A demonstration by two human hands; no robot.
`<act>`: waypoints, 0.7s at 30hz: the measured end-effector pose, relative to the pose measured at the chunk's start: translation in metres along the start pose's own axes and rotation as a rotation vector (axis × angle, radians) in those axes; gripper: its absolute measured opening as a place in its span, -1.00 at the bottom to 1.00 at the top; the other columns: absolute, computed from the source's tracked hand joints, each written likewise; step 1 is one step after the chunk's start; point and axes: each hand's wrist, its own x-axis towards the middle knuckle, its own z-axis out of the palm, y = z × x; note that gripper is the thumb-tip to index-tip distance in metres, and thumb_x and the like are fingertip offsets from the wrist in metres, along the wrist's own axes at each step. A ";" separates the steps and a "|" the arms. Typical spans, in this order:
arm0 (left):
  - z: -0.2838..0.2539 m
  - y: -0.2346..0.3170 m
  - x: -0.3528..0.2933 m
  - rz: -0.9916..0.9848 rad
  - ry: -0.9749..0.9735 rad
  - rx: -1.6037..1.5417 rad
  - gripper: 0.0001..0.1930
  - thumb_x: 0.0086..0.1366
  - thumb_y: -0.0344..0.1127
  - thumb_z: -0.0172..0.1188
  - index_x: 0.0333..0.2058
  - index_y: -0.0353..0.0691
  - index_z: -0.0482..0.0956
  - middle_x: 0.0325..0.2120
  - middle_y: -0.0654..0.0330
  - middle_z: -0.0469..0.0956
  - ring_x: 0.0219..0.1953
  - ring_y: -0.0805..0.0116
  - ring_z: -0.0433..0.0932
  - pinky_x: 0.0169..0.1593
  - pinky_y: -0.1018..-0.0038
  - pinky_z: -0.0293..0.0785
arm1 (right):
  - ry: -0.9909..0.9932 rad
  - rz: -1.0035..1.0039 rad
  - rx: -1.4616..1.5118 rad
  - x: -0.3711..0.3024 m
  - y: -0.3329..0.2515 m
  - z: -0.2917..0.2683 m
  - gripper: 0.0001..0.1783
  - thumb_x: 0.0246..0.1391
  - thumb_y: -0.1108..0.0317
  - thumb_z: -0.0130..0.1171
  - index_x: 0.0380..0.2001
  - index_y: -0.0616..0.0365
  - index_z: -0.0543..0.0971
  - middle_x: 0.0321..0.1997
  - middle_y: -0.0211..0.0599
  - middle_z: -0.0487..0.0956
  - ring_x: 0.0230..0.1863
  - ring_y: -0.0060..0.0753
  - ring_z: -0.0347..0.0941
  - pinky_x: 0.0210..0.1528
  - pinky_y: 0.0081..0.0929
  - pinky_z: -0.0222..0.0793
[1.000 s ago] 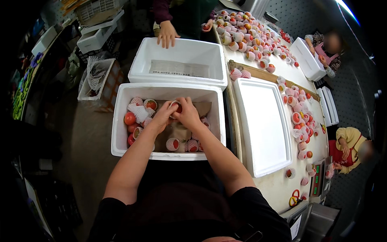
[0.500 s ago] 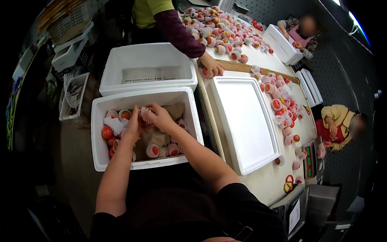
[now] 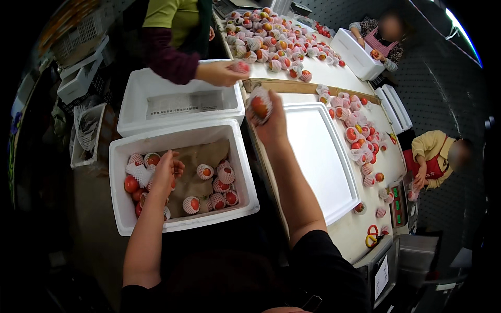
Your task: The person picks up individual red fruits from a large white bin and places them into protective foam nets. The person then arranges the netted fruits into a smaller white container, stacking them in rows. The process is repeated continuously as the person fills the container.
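Observation:
Up beside the table's corner, my right hand (image 3: 274, 122) is closed round a tomato (image 3: 259, 106) in a white foam net. My left hand (image 3: 166, 173) hovers over the left part of a white foam box (image 3: 180, 225), its fingers loosely bent and apart, with nothing seen in them. Inside that box, bare red tomatoes (image 3: 131, 183) and netted ones fill the left side. More netted tomatoes (image 3: 191, 205) sit at the front and right, on brown paper (image 3: 183, 191). A loose white foam net (image 3: 140, 173) lies among the left ones.
Behind stands a second foam box (image 3: 130, 112). A co-worker's hand (image 3: 222, 73) holds a netted tomato above its right edge. A white foam lid (image 3: 318, 161) lies on the table, beside scattered tomatoes (image 3: 360, 141), scissors (image 3: 371, 237) and a scale (image 3: 399, 206). Two people work farther right.
My right hand has left the box and moved up and right, now with a netted tomato. My left hand stays over the box, opened. The co-worker's hand has lifted a tomato leftward off the table.

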 end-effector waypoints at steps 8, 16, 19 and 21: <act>0.003 -0.003 0.002 -0.006 -0.001 0.037 -0.65 0.40 -0.01 -0.13 -0.11 -0.18 0.36 -0.53 0.21 0.48 -0.54 0.51 0.41 -0.44 0.57 0.33 | 0.251 -0.125 -0.276 0.181 -0.074 -0.115 -0.35 0.17 -0.06 0.04 0.12 0.17 0.19 0.10 -0.02 0.31 0.01 0.08 0.37 -0.08 -0.15 0.50; -0.005 -0.012 0.003 -0.034 0.024 0.037 -0.68 0.37 -0.04 -0.04 -0.12 -0.17 0.35 -0.50 0.19 0.48 -0.52 0.49 0.42 -0.43 0.59 0.34 | 0.153 -0.113 -0.694 0.137 -0.036 -0.083 -0.57 0.21 0.17 -0.01 -0.04 0.31 0.30 -0.18 -0.01 0.50 -0.35 -0.24 0.57 -0.33 -0.41 0.56; 0.000 -0.005 -0.007 -0.048 0.035 0.099 -0.71 0.37 -0.07 -0.05 -0.14 -0.17 0.36 -0.50 0.21 0.49 -0.51 0.50 0.44 -0.42 0.60 0.35 | -0.103 -0.061 -0.962 0.081 0.005 -0.042 -0.63 0.16 0.27 0.05 -0.06 0.31 0.38 -0.29 -0.18 0.55 -0.40 -0.37 0.55 -0.31 -0.46 0.49; -0.001 -0.006 -0.007 -0.053 0.025 0.119 -0.72 0.37 -0.08 -0.05 -0.16 -0.17 0.37 -0.50 0.22 0.49 -0.50 0.51 0.44 -0.42 0.61 0.35 | -0.326 -0.258 -1.333 0.068 0.036 -0.037 -0.59 0.10 0.32 0.12 0.00 0.26 0.39 -0.26 -0.15 0.57 -0.27 -0.31 0.55 -0.18 -0.41 0.45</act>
